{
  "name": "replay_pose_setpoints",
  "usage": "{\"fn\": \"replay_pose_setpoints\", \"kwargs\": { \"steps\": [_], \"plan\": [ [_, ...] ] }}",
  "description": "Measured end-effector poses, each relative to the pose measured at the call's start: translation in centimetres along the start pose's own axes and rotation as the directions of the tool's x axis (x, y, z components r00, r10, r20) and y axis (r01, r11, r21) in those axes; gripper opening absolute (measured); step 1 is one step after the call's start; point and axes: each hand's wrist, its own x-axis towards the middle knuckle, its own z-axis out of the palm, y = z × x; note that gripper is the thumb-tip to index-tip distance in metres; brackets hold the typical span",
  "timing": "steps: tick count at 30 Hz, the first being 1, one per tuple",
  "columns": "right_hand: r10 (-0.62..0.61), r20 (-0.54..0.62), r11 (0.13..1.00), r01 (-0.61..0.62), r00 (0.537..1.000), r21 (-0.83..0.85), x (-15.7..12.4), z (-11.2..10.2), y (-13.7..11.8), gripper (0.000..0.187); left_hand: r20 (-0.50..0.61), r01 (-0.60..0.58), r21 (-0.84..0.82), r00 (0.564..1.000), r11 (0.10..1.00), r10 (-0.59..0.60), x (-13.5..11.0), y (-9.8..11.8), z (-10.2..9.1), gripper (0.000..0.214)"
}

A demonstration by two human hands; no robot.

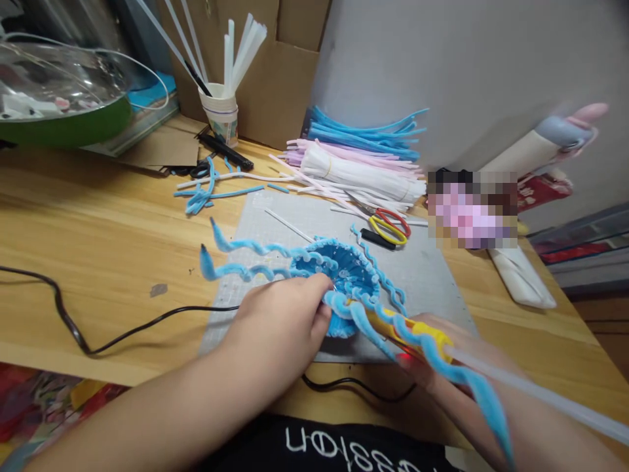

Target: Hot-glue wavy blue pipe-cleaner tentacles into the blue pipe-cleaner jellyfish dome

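Note:
A blue bowl-shaped piece made of pipe cleaners lies with its hollow side up on a grey mat. Long curly light-blue strands trail from it to the left and the right. My left hand pinches a curly strand near the bowl's middle, its fingertips partly covering the joint. In my right hand is a yellow hot glue gun, its nozzle pointing into the bowl and a small red light glowing. A translucent glue stick sticks out of its back. One strand passes over the gun.
Scissors and a black object lie behind the bowl. Farther back are white and blue pipe cleaner bundles. A paper cup holds glue sticks. A black cord crosses the table; a green-rimmed container stands left.

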Motion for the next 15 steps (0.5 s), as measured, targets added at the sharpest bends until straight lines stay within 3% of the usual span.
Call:
{"fn": "replay_pose_setpoints", "kwargs": {
  "steps": [10, 15],
  "plan": [
    [-0.051, -0.107, 0.999, 0.049, 0.993, -0.016, 0.4, -0.6, -0.8, 0.034, 0.006, -0.002, 0.042, 1.000, 0.999, 0.002, 0.0, 0.0, 0.0, 0.024],
    [-0.019, -0.078, 0.999, 0.023, 0.997, 0.044, 0.5, -0.6, -1.1, 0.034, 0.005, 0.000, 0.060, 1.000, 0.998, 0.000, 0.0, 0.0, -0.1, 0.023]
  ]
}}
